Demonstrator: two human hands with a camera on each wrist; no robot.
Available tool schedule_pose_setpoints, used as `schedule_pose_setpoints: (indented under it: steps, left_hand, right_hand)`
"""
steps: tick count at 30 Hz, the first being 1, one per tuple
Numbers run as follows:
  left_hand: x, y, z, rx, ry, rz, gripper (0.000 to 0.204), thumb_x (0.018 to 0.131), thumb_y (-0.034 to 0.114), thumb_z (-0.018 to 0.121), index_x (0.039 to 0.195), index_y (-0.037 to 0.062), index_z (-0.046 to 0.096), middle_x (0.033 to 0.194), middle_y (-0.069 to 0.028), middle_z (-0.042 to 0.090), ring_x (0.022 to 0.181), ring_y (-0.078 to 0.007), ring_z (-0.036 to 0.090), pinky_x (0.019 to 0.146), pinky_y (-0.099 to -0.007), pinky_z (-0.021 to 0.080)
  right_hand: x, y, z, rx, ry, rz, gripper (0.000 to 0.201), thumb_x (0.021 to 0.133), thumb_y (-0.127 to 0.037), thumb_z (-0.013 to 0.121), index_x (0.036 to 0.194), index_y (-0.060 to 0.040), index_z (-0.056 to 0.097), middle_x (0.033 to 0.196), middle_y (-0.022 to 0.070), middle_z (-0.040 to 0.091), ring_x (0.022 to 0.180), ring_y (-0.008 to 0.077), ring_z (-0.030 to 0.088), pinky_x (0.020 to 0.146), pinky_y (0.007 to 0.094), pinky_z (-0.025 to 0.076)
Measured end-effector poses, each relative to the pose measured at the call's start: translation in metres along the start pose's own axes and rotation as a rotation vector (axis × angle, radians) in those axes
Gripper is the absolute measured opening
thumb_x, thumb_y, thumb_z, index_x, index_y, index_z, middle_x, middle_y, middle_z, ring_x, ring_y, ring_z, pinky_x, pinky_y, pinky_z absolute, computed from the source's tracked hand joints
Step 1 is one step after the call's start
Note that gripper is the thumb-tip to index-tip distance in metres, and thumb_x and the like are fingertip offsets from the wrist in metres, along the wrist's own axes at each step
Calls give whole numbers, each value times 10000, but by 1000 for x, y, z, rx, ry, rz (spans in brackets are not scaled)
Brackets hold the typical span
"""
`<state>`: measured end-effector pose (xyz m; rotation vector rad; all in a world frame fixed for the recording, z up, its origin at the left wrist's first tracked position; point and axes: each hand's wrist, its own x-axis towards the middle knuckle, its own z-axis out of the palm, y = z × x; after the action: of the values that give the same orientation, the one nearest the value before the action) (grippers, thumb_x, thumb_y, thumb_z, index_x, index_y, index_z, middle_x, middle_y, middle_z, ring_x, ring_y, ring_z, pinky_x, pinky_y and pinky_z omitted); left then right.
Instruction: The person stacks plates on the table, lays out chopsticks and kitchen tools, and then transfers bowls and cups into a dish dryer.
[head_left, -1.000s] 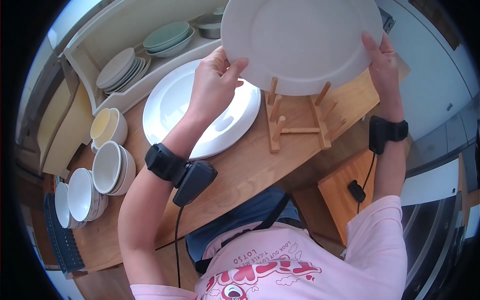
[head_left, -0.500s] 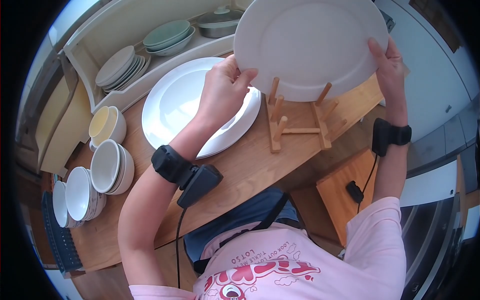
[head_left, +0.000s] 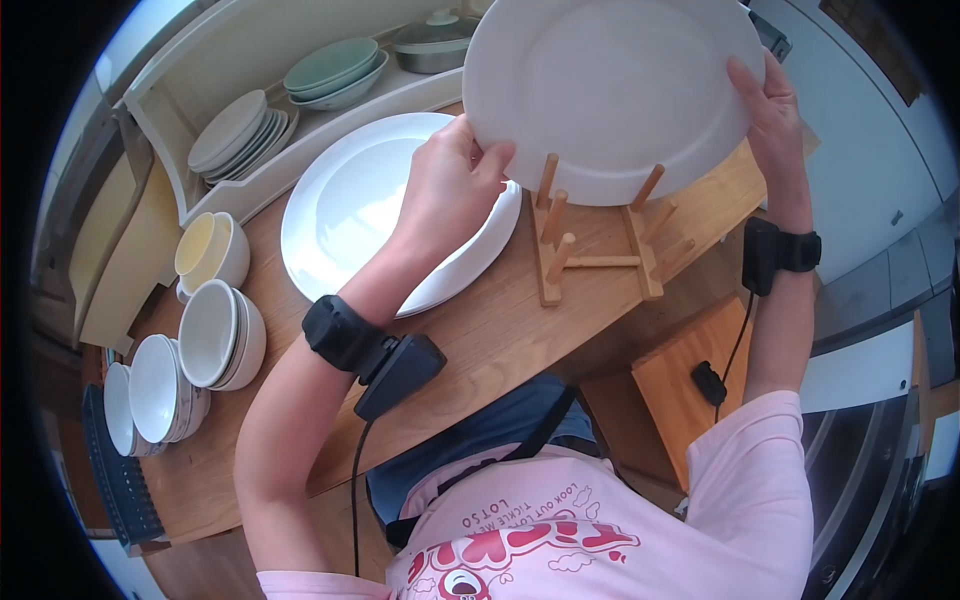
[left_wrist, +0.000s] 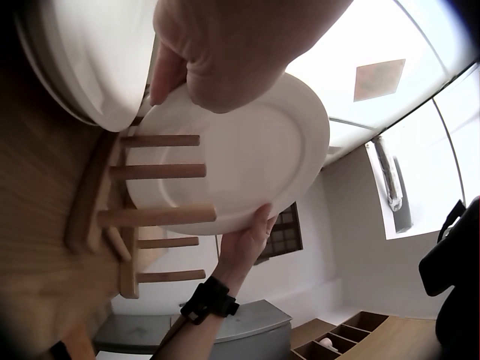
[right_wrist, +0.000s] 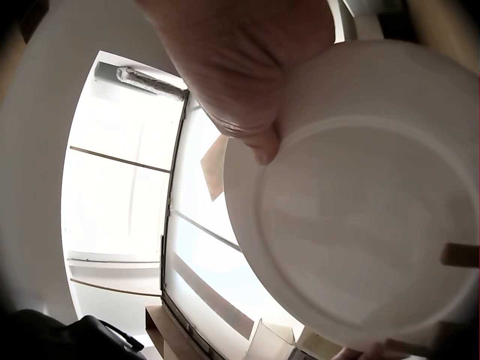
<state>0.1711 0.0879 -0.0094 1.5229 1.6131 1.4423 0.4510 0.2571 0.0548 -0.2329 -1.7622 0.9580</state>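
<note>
A large white plate (head_left: pixel 615 95) is held upright by both hands at the back side of a wooden peg rack (head_left: pixel 600 262). My left hand (head_left: pixel 450 185) pinches its left edge, and my right hand (head_left: pixel 775 125) grips the right edge with the thumb on the near face. In the left wrist view the plate (left_wrist: pixel 240 157) stands behind the rack's pegs (left_wrist: pixel 157 217). The right wrist view shows my right hand (right_wrist: pixel 247 67) at the rim of the plate (right_wrist: pixel 360 217). Large white plates (head_left: pixel 350 200) lie stacked on the counter under my left forearm.
Stacked white bowls (head_left: pixel 208 335) and a yellow bowl (head_left: pixel 200 245) line the counter's left side, beside a dark blue basket (head_left: pixel 125 490). Small plates (head_left: pixel 228 130), green bowls (head_left: pixel 332 68) and a lidded pot (head_left: pixel 435 45) sit on the rear shelf. The counter (head_left: pixel 450 370) ends in front of the body.
Both hands moved the plate right and slightly down at first, then shifted it a little left. The lidded pot on the shelf shows more than before. The rack has stayed in place.
</note>
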Motion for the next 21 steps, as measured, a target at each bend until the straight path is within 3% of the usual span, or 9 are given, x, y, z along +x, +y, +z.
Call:
schedule_pose_setpoints:
  steps: [3, 5, 8, 11, 12, 13, 15, 16, 21]
  left_hand:
    - [-9, 8, -6, 128, -8, 69, 333, 878, 197, 644, 1027, -88, 556, 896, -159, 654, 818, -208, 658, 715, -327, 535]
    - [-27, 24, -9, 155, 20, 93, 551, 809, 275, 729, 1092, -126, 479, 968, -212, 631, 886, -272, 650, 750, -357, 530]
    - [-50, 34, -8, 321, 30, 110, 720, 736, 323, 790, 1134, -144, 414, 1000, -262, 606, 892, -331, 645, 766, -381, 526]
    - [-72, 43, -1, 433, -81, 89, 805, 721, 418, 803, 1216, -85, 415, 1048, -215, 584, 904, -252, 631, 739, -342, 520]
    - [-75, 48, 1, 418, -193, 43, 687, 712, 363, 807, 1140, -64, 481, 1010, -210, 611, 865, -279, 645, 719, -353, 516]
    - [-76, 47, 5, 418, -194, 41, 687, 712, 363, 807, 1140, -64, 481, 1010, -210, 611, 865, -279, 645, 719, -353, 516]
    - [-77, 42, 16, 595, -410, 14, 509, 715, 304, 794, 1011, -24, 540, 891, -176, 654, 778, -310, 654, 689, -365, 518]
    - [-76, 40, 22, 645, -342, 103, 338, 744, 237, 758, 893, 7, 561, 772, -153, 664, 710, -334, 648, 648, -389, 512]
    - [-64, 33, 35, 651, -305, 133, 228, 802, 204, 690, 868, 21, 570, 734, -155, 651, 694, -342, 640, 620, -421, 498]
  right_hand:
    - [1, 0, 3, 7, -20, 9, 297, 935, -180, 610, 1205, -58, 591, 1077, 3, 659, 951, 69, 613, 835, 218, 478]
    - [1, -3, 9, -32, -7, 10, 290, 934, -170, 610, 1200, -57, 596, 1069, 4, 662, 938, 70, 616, 830, 217, 481]
    - [3, 0, 7, -93, 68, 47, 285, 934, -166, 609, 1195, -54, 597, 1063, 5, 662, 932, 71, 618, 826, 219, 483]
    - [4, 6, 1, -31, 51, 45, 280, 934, -171, 609, 1186, -50, 598, 1060, 6, 660, 927, 71, 618, 819, 220, 484]
    - [4, 6, 0, -31, 53, 47, 280, 934, -171, 609, 1186, -50, 598, 1060, 6, 660, 927, 71, 618, 819, 220, 484]
    - [4, 4, 1, -43, 45, 57, 275, 934, -171, 608, 1182, -52, 600, 1055, 5, 661, 925, 72, 618, 816, 221, 485]
    - [4, 3, 3, -53, 32, 66, 271, 934, -171, 607, 1179, -54, 602, 1051, 4, 661, 923, 73, 619, 813, 221, 486]
    - [5, 3, 3, -35, 13, 56, 270, 935, -169, 607, 1181, -57, 603, 1046, 3, 663, 921, 73, 619, 811, 221, 486]
    - [4, 7, -2, -60, 20, 42, 273, 934, -170, 608, 1184, -61, 606, 1041, -1, 666, 920, 71, 618, 811, 218, 486]
